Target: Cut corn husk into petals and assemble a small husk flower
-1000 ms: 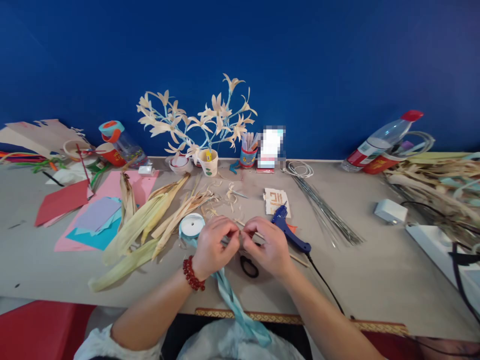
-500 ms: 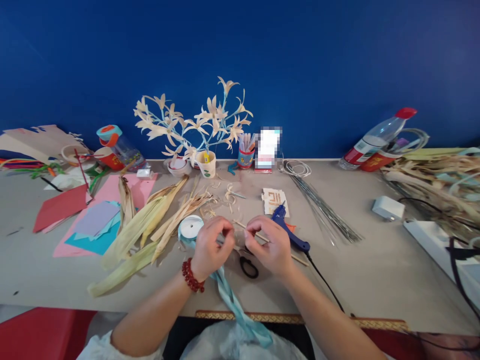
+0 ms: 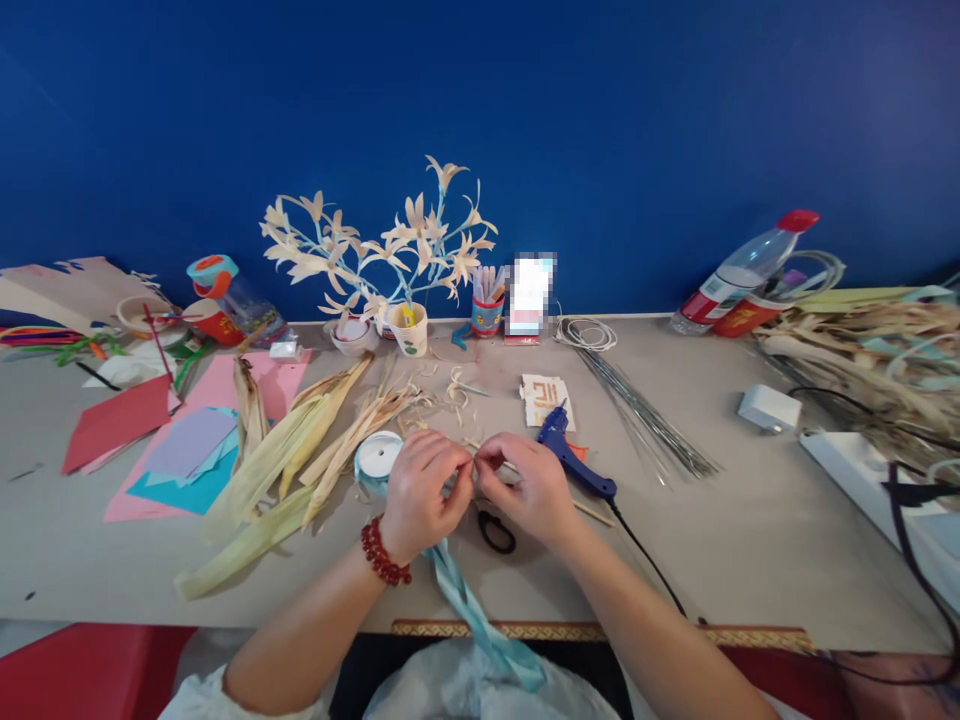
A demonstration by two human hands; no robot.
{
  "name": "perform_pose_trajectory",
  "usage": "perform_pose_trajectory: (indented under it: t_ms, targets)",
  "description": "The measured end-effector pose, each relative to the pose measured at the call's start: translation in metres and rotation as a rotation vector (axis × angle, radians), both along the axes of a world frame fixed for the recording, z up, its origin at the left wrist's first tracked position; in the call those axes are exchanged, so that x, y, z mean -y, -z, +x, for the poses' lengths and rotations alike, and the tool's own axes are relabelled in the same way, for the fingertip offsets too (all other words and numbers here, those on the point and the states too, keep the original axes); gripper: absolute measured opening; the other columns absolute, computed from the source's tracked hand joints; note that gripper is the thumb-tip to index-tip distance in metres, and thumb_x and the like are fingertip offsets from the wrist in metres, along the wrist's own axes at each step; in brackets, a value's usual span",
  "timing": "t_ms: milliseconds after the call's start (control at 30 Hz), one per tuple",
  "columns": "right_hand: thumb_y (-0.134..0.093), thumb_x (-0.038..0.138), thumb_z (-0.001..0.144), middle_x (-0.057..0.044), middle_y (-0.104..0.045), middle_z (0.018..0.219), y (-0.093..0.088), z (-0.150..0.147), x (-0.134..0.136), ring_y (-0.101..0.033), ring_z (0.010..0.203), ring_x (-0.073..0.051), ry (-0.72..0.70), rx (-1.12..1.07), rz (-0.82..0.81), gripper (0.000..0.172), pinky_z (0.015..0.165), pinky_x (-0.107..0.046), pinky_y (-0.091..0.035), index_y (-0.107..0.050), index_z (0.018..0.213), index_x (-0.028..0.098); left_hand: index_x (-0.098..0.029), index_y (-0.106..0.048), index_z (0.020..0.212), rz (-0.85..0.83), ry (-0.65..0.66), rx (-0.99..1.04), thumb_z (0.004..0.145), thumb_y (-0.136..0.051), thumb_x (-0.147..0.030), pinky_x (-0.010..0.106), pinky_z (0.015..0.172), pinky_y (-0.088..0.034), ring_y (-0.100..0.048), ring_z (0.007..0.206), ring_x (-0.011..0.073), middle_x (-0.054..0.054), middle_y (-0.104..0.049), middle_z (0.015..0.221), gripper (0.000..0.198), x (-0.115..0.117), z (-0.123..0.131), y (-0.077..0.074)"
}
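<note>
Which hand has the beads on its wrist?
The left hand: a red bead bracelet circles its wrist, whereas the right hand has a bare wrist.

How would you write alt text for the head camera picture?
A person's left hand and right hand are close together above a grey table, fingers bent; anything held is unclear. A blue glue gun lies to the right, corn husks and a ribbon roll to the left, pale flowers behind.
</note>
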State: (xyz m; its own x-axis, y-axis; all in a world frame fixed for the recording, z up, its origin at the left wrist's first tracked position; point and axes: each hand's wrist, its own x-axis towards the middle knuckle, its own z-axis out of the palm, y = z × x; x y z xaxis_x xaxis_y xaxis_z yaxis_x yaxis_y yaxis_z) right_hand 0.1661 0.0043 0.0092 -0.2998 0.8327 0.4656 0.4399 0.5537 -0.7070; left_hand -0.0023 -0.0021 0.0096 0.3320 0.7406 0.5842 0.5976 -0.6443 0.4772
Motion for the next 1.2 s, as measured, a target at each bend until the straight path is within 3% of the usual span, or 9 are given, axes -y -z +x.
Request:
perform_pose_trajectory:
  t_ms: [100, 233, 367, 467, 700, 833, 967, 1200]
  targets:
    - [-0.055, 0.014, 0.082, 0.000, -0.062, 0.068, 0.001, 0.005, -0.003, -0.059, 0.064, -0.015, 0.031, 0.006, 0.015, 0.009, 0.061, -0.025, -0.045, -0.058, 0.076, 0.021, -0.021, -0.054, 0.079, 0.010, -0.010, -0.005, 0.082, -0.052, -0.011, 0.040, 0.086, -0.046, -0.057, 0.078, 0.0202, 0.003, -0.063, 0.074, 0.010, 0.000, -0.001, 0.000]
    - [-0.055, 0.014, 0.081, 0.000, -0.063, 0.068, -0.002, 0.017, -0.008, -0.059, 0.063, -0.016, 0.184, -0.021, 0.030, 0.011, 0.062, -0.027, -0.045, -0.058, 0.074, 0.021, -0.022, -0.053, 0.078, 0.014, -0.085, 0.056, 0.082, -0.052, -0.013, 0.040, 0.083, -0.048, -0.058, 0.078, 0.0207, 0.004, -0.061, 0.074, 0.009, 0.000, -0.003, 0.000]
    - [-0.056, 0.019, 0.083, -0.005, -0.068, 0.084, -0.006, 0.014, -0.004, -0.063, 0.075, -0.019, 0.068, -0.026, 0.018, 0.009, 0.070, -0.030, -0.049, -0.062, 0.089, 0.021, -0.021, -0.053, 0.077, -0.017, -0.063, 0.053, 0.083, -0.052, -0.013, 0.038, 0.080, -0.047, -0.057, 0.076, 0.0200, 0.004, -0.061, 0.074, 0.009, 0.000, -0.002, 0.000]
    - [-0.058, 0.020, 0.083, -0.004, -0.067, 0.079, -0.005, 0.003, -0.001, -0.063, 0.073, -0.018, 0.009, 0.034, 0.039, 0.007, 0.067, -0.029, -0.048, -0.061, 0.088, 0.021, -0.021, -0.053, 0.076, -0.027, -0.031, 0.035, 0.082, -0.053, -0.012, 0.038, 0.082, -0.047, -0.056, 0.075, 0.0195, 0.003, -0.060, 0.072, 0.010, 0.001, 0.000, 0.000]
    - [-0.056, 0.015, 0.082, -0.002, -0.066, 0.070, -0.002, 0.013, -0.007, -0.061, 0.065, -0.016, 0.145, 0.019, 0.053, 0.009, 0.063, -0.027, -0.046, -0.059, 0.075, 0.021, -0.021, -0.053, 0.076, -0.040, -0.058, 0.077, 0.082, -0.053, -0.013, 0.037, 0.080, -0.047, -0.056, 0.075, 0.0193, 0.003, -0.059, 0.072, 0.010, 0.001, -0.002, 0.000]
    - [-0.058, 0.018, 0.081, -0.003, -0.068, 0.079, -0.006, 0.009, -0.003, -0.063, 0.070, -0.017, 0.047, 0.015, 0.011, 0.007, 0.067, -0.028, -0.048, -0.061, 0.087, 0.021, -0.021, -0.053, 0.077, -0.048, -0.056, 0.081, 0.082, -0.053, -0.013, 0.037, 0.078, -0.047, -0.056, 0.076, 0.0194, 0.004, -0.061, 0.075, 0.009, 0.002, -0.002, 0.000]
    - [-0.058, 0.018, 0.082, -0.001, -0.065, 0.068, -0.004, 0.000, 0.000, -0.061, 0.065, -0.016, 0.027, 0.061, 0.006, 0.005, 0.060, -0.025, -0.045, -0.060, 0.078, 0.020, -0.020, -0.053, 0.076, -0.039, -0.045, 0.067, 0.082, -0.053, -0.013, 0.037, 0.079, -0.047, -0.057, 0.077, 0.0197, 0.004, -0.061, 0.074, 0.009, 0.002, 0.000, -0.001]
    - [-0.055, 0.017, 0.082, -0.001, -0.065, 0.069, -0.004, 0.016, -0.007, -0.060, 0.064, -0.015, 0.170, 0.040, -0.021, 0.008, 0.064, -0.025, -0.044, -0.060, 0.076, 0.020, -0.020, -0.052, 0.076, -0.011, -0.089, 0.092, 0.083, -0.054, -0.013, 0.035, 0.075, -0.046, -0.055, 0.074, 0.0185, 0.003, -0.060, 0.073, 0.010, 0.001, -0.004, -0.001]
